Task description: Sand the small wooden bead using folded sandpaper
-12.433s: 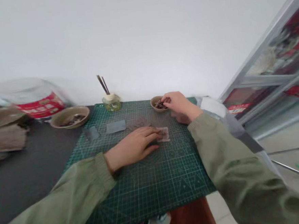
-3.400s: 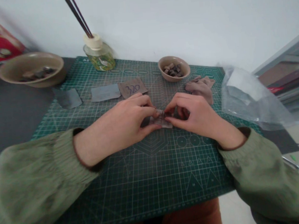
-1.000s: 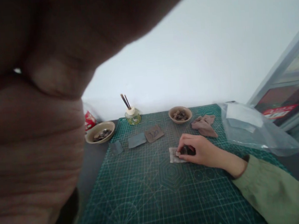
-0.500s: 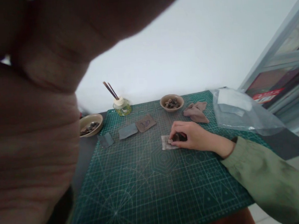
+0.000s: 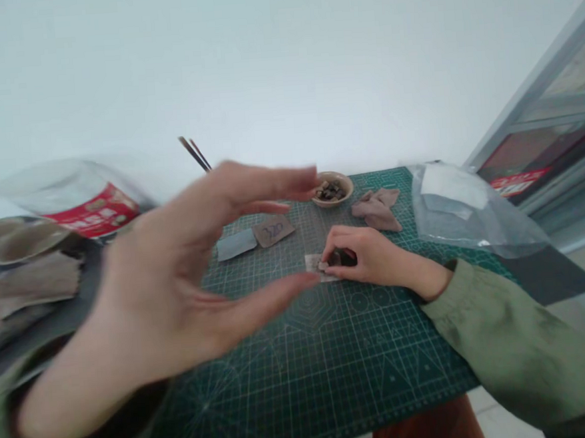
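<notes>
My left hand (image 5: 191, 273) is raised above the left part of the green cutting mat (image 5: 304, 378), thumb and fingers spread wide, with nothing between them. At the mat's middle, my right hand (image 5: 360, 254) pinches a small greyish stone-like piece (image 5: 322, 266) between thumb and fingertips. That piece is over a small pale, worn sheet (image 5: 311, 263), which lies partly under the fingers. Beyond the left hand lie a grey sandpaper piece (image 5: 237, 244) and a brown one (image 5: 273, 231) marked 320. The left hand hides part of the mat and the reed bottle.
A bowl of small stone-like pieces (image 5: 331, 189) stands at the back, beside a crumpled pinkish cloth (image 5: 378, 209). To the right lies a clear plastic bag (image 5: 467, 213). At left are a clear jar with a red label (image 5: 96, 209), another bowl (image 5: 26, 241) and brown sheets (image 5: 31, 287).
My left hand has drawn back from right before the camera and now hovers, spread, over the mat's left side. The view has shifted slightly; my right hand keeps its pinch at the pale sheet.
</notes>
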Tool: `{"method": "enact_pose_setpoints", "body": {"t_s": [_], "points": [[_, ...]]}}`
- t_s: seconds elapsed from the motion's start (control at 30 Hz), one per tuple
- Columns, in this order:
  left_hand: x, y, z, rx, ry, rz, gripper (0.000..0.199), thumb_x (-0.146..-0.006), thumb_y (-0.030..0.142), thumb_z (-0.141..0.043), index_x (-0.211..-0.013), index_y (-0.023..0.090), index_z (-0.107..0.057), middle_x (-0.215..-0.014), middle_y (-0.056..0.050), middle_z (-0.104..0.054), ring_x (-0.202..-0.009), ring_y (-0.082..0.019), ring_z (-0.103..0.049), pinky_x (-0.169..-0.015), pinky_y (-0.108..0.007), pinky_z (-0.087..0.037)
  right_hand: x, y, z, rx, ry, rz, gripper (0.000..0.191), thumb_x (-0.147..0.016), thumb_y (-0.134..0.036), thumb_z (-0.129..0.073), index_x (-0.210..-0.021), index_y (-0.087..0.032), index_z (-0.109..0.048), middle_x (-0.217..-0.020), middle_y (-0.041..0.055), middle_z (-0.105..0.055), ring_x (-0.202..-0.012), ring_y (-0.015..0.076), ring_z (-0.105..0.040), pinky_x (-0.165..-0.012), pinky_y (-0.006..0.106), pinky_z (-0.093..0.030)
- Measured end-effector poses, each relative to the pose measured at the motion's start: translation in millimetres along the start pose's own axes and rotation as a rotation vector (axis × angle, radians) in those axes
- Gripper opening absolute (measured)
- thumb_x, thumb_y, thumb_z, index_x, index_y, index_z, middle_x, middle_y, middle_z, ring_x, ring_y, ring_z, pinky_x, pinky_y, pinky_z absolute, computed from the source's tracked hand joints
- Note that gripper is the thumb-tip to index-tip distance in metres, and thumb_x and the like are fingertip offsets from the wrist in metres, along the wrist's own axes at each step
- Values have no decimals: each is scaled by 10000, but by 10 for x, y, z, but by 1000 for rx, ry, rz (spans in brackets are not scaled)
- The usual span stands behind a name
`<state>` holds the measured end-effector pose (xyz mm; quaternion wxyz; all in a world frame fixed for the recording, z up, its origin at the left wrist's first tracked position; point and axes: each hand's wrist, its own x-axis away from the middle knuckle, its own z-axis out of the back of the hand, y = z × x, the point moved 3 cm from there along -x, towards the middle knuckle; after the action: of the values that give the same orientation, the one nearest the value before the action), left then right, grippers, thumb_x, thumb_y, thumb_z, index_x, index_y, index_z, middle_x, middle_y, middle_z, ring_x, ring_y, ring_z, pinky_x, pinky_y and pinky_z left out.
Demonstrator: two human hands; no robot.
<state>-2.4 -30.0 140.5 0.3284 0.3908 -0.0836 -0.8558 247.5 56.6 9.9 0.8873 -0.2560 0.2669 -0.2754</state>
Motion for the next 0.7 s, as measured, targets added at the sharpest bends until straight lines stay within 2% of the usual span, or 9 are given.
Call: {"method": "enact_pose_setpoints", "body": {"t_s": [0.03,0.1,0.2,0.27,0.37,0.53,0.6,0.7], "points": [[17,-81,-100,-7,-48,-6,641,-998,305,-921,-1589,295,-675,-1505,-86,-774,-1360,-287,-755,-1221,-530,-645,-1,-2,4,3,-2,2,126,-998,-233,-881,-1103,-174,-846,-1092,52,-765,-901,193,-718,-801,327,-519],[89,-329,-329,-59,-141,27,496,-1051,275,-848,-1521,230,-700,-1458,-112,-786,-1319,-260,-765,-1153,-465,-658,-5,-9,12,12,-5,7,145,-997,-242,-883,-1117,-169,-850,-1090,52,-757,-890,192,-713,-794,330,-516],[247,-702,-623,-57,-188,97,472,-1068,360,-802,-1502,195,-713,-1459,-154,-771,-1344,-311,-763,-1173,-507,-636,-11,-29,28,27,-8,20,194,-1000,-259,-885,-1166,-168,-846,-1122,65,-757,-957,217,-728,-857,351,-527],[336,-838,-748,-64,-229,131,518,-1061,423,-803,-1514,189,-707,-1479,-169,-757,-1376,-343,-745,-1189,-543,-622,-15,-43,43,33,-8,22,220,-1017,-283,-872,-1202,-170,-838,-1135,75,-758,-984,231,-727,-880,364,-527],[395,-860,-816,-98,-280,123,567,-1058,455,-798,-1546,187,-690,-1514,-178,-738,-1426,-371,-707,-1227,-584,-594,-19,-66,78,49,29,32,240,-1043,-317,-838,-1226,-163,-814,-1153,90,-779,-947,228,-711,-838,361,-517],[391,-790,-818,-107,-317,90,479,-1077,439,-782,-1482,188,-728,-1470,-162,-766,-1399,-369,-713,-1236,-591,-583,-4,-96,123,74,82,53,210,-1054,-283,-800,-1226,-163,-799,-1094,70,-815,-903,209,-719,-834,347,-518],[398,-790,-828,-111,-328,93,454,-1079,441,-785,-1455,190,-746,-1448,-155,-778,-1395,-371,-717,-1238,-597,-584,8,-101,122,76,63,36,220,-1056,-306,-809,-1220,-160,-806,-990,36,-802,-846,191,-718,-801,332,-506],[419,-797,-845,-120,-339,87,415,-1081,424,-786,-1426,194,-768,-1428,-142,-788,-1400,-368,-716,-1283,-606,-553,19,-99,106,81,13,-11,259,-1071,-378,-817,-1215,-163,-816,-786,-36,-712,-668,144,-642,-680,309,-432]]}}
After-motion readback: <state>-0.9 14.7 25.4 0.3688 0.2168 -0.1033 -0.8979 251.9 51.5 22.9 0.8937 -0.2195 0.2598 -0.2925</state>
